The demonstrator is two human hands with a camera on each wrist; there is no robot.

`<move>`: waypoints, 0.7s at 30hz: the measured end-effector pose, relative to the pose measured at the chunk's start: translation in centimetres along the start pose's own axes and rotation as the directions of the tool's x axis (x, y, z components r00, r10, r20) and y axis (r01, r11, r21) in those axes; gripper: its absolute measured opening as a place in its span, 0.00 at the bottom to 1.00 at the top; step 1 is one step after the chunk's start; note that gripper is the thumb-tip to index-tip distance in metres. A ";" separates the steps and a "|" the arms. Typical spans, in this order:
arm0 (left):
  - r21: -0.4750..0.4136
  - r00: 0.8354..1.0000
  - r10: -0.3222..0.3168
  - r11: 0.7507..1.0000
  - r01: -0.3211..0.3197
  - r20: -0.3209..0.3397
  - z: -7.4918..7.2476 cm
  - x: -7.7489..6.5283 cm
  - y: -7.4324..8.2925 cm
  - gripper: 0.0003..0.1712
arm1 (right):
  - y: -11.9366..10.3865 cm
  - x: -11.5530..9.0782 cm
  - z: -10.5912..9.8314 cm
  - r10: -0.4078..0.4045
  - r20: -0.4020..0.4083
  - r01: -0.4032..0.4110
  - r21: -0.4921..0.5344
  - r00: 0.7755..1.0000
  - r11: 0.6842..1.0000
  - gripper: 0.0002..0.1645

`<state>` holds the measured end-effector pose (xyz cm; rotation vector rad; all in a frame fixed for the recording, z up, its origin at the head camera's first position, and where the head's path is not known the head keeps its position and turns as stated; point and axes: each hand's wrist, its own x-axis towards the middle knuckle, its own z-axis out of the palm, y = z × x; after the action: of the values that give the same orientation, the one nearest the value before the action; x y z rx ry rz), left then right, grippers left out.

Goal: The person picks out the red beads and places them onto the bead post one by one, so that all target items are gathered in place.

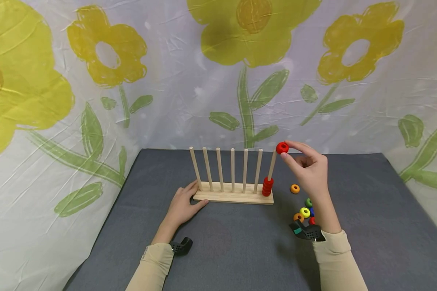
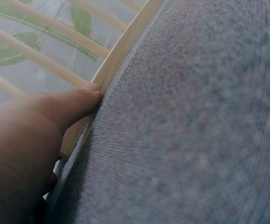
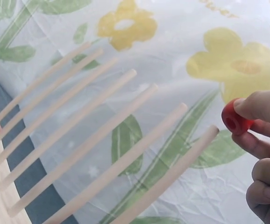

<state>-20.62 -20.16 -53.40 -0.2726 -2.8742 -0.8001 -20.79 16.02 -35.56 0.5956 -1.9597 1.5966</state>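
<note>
A wooden peg stand (image 1: 236, 197) with several upright pegs stands on the dark table. Several red beads (image 1: 267, 186) are stacked on its rightmost peg. My right hand (image 1: 311, 167) pinches another red bead (image 1: 282, 148) between thumb and fingers, just right of that peg's tip. In the right wrist view the held bead (image 3: 235, 117) is apart from the peg, its hole facing the pegs. My left hand (image 1: 182, 205) holds the stand's left end, thumb (image 2: 81, 100) against the front edge of the base and fingers at the end. Part of the left fingers is hidden.
Right of the stand, an orange bead (image 1: 295, 188) lies alone. Nearer, by the right wrist, is a loose group with a yellow bead (image 1: 304, 212), a green bead (image 1: 308, 202) and others, partly hidden by the arm. A flowered cloth (image 1: 175, 101) hangs behind the table.
</note>
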 end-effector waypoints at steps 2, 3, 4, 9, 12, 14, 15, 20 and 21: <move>0.002 1.000 0.000 1.000 0.000 0.000 0.0 0.0 0.0 0.48 | 0.0 0.0 0.0 0.010 0.001 -0.010 -0.011 1.000 1.000 0.18; 0.004 1.000 0.001 1.000 -0.001 -0.002 0.0 0.1 0.0 0.48 | 0.0 0.0 0.1 0.014 0.002 -0.014 -0.016 1.000 1.000 0.18; 0.004 1.000 0.001 1.000 -0.001 -0.001 0.0 0.1 0.0 0.48 | 0.1 0.0 0.1 0.017 0.003 -0.017 -0.024 1.000 1.000 0.19; 0.002 1.000 -0.001 1.000 0.001 0.001 0.0 0.1 0.1 0.48 | 0.2 -0.1 0.1 0.017 0.005 -0.017 -0.038 1.000 0.999 0.19; 0.001 1.000 -0.004 1.000 0.004 0.002 0.0 0.0 0.1 0.48 | 0.3 -0.2 0.1 0.011 0.010 -0.010 -0.030 1.000 0.999 0.19; 0.004 1.000 -0.004 1.000 0.004 0.001 0.0 0.1 0.1 0.48 | 0.3 -0.2 0.2 0.009 0.014 -0.009 -0.027 1.000 1.000 0.19; 0.006 1.000 -0.004 1.000 0.004 0.002 0.0 0.0 0.1 0.48 | 0.3 -0.2 0.3 0.011 0.016 -0.010 -0.025 1.000 1.000 0.19; 0.007 1.000 -0.007 1.000 0.007 0.003 0.0 0.0 0.0 0.48 | 0.3 -0.3 0.5 0.023 0.021 -0.023 -0.031 1.000 0.999 0.19; 0.007 1.000 -0.007 1.000 0.007 0.004 0.1 0.0 0.0 0.48 | 0.3 -0.3 0.5 0.025 0.020 -0.025 -0.032 0.999 0.999 0.19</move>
<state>-20.64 -20.10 -53.43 -0.2641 -2.8821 -0.7919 -20.87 15.59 -36.08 0.5795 -2.0115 1.5770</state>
